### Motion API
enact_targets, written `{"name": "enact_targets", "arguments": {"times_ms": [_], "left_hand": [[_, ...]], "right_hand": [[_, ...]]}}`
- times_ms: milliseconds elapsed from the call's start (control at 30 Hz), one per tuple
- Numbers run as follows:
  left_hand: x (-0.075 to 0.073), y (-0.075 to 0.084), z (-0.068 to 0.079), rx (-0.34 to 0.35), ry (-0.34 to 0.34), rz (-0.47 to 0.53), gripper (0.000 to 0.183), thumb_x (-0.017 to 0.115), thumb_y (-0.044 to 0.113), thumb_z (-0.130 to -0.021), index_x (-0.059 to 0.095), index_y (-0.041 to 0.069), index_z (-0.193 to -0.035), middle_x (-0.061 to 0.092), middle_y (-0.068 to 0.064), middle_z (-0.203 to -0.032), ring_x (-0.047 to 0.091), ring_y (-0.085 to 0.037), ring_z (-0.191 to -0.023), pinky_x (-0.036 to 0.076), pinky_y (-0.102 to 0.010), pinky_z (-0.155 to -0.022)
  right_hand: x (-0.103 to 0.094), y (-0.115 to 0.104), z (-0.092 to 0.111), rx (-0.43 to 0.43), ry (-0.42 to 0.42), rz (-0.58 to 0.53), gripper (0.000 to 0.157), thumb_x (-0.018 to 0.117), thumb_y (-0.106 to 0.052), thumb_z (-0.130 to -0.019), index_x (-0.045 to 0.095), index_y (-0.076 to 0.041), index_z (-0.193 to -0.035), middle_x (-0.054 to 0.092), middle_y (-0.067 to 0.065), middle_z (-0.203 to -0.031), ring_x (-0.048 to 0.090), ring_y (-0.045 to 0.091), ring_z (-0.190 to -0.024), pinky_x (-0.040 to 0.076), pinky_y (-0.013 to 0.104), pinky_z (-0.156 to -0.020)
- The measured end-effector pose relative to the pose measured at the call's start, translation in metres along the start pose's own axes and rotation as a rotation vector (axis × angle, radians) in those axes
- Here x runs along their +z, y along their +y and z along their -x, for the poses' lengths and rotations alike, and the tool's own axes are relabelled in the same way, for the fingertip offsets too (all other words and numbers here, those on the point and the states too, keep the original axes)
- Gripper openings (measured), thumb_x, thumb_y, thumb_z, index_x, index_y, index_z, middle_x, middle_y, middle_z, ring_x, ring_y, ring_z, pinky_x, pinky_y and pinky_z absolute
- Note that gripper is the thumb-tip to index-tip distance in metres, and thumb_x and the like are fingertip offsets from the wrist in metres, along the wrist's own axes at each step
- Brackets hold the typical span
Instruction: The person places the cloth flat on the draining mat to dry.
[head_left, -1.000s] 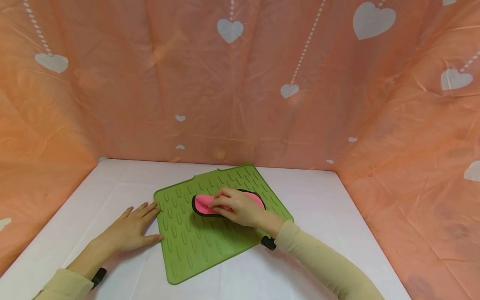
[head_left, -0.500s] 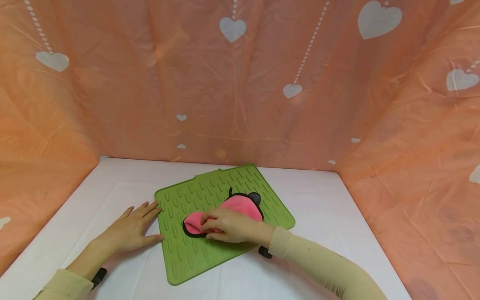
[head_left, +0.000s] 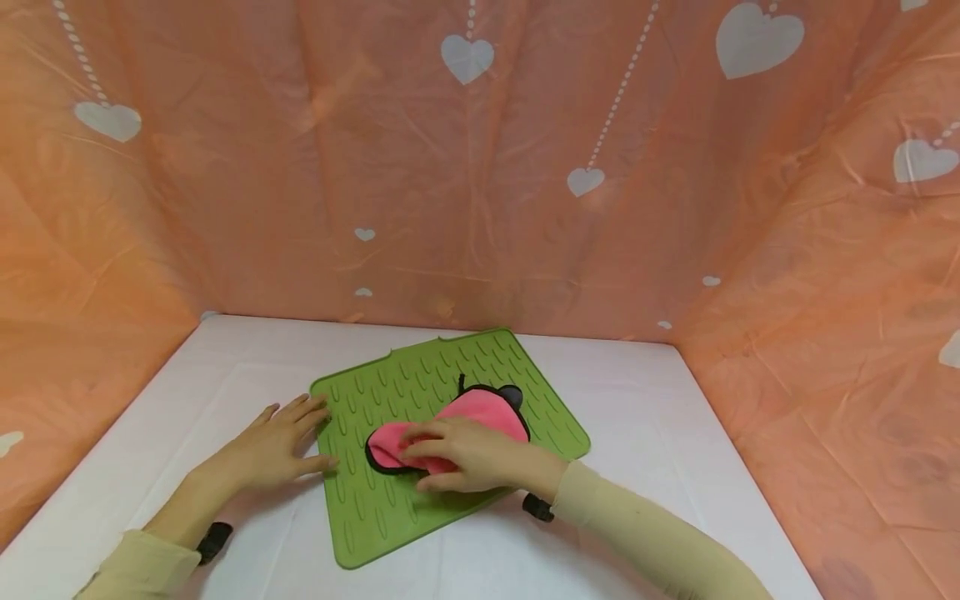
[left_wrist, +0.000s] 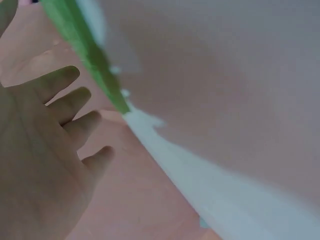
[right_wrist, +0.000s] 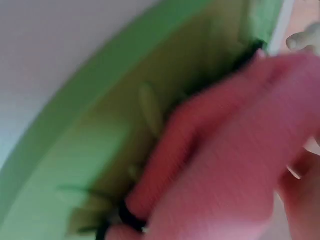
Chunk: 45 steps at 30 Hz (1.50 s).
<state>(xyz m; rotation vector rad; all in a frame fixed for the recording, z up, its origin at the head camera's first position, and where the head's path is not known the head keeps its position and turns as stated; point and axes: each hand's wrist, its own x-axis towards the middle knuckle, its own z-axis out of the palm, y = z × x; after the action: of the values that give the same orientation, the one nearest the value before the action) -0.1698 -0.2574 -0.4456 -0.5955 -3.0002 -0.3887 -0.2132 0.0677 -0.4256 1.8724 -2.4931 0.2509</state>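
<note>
A pink cloth piece with black edging [head_left: 483,408] lies on a green ridged mat [head_left: 405,512]; a thin black loop and a dark rounded tab stick out at its far side. My right hand [head_left: 468,454] is over its near left part, fingers loosely bent and thumb spread apart from them. In the right wrist view the folded pink cloth [right_wrist: 215,155] fills the middle and partly hides the hand. At the mat's left edge is my left hand [head_left: 273,450], fingers spread, fingertips overlapping the rim; it holds nothing in the left wrist view.
The mat lies turned at an angle on a white-covered table [head_left: 255,375]. Orange curtains [head_left: 480,208] printed with pale hearts stand behind and at both sides. A dark wrist device [head_left: 214,543] sits under the left wrist, another [head_left: 537,507] under the right.
The right hand brought the pink cloth down and toward the near left of the mat, where it spread flatter; its thumb and fingers then parted. The left hand lifted and shifted slightly right.
</note>
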Motion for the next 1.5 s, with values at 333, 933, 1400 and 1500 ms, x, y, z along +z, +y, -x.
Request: {"name": "enact_targets", "arguments": {"times_ms": [333, 933, 1400, 1500], "left_hand": [[0.009, 0.028, -0.042, -0.002, 0.037, 0.392, 0.056, 0.059, 0.045, -0.091, 0.055, 0.004, -0.13, 0.062, -0.01, -0.121, 0.06, -0.026, -0.107, 0.048, -0.047, -0.089], [0.027, 0.041, -0.049, 0.043, -0.078, 0.42, 0.029, 0.065, 0.03, -0.09, 0.065, 0.007, -0.108, 0.063, 0.003, -0.09, 0.056, -0.011, -0.082, 0.049, -0.032, -0.071], [0.017, 0.038, -0.048, -0.004, 0.006, 0.547, 0.028, 0.066, 0.035, -0.088, 0.063, 0.015, -0.107, 0.06, 0.005, -0.087, 0.054, -0.012, -0.079, 0.047, -0.031, -0.071], [0.013, 0.037, -0.05, -0.017, 0.065, 0.599, 0.028, 0.068, 0.032, -0.088, 0.063, 0.013, -0.108, 0.062, 0.002, -0.091, 0.058, -0.013, -0.082, 0.049, -0.029, -0.071]], "right_hand": [[-0.019, 0.023, 0.033, 0.286, 0.407, -0.134, 0.034, 0.062, -0.031, -0.092, 0.062, -0.02, -0.124, 0.055, -0.004, -0.127, 0.05, 0.013, -0.12, 0.042, 0.035, -0.1], [0.003, 0.053, 0.058, 0.632, 0.304, -0.217, 0.031, 0.066, -0.024, -0.09, 0.065, -0.014, -0.119, 0.063, 0.002, -0.106, 0.057, 0.015, -0.091, 0.049, 0.034, -0.079], [-0.005, 0.059, 0.054, 0.534, 0.406, -0.289, 0.029, 0.068, -0.009, -0.087, 0.067, -0.013, -0.115, 0.063, -0.001, -0.101, 0.053, 0.012, -0.084, 0.047, 0.029, -0.074], [-0.011, 0.061, 0.054, 0.526, 0.46, -0.273, 0.029, 0.068, -0.007, -0.087, 0.068, -0.012, -0.115, 0.064, 0.0, -0.102, 0.056, 0.013, -0.087, 0.049, 0.032, -0.076]]}}
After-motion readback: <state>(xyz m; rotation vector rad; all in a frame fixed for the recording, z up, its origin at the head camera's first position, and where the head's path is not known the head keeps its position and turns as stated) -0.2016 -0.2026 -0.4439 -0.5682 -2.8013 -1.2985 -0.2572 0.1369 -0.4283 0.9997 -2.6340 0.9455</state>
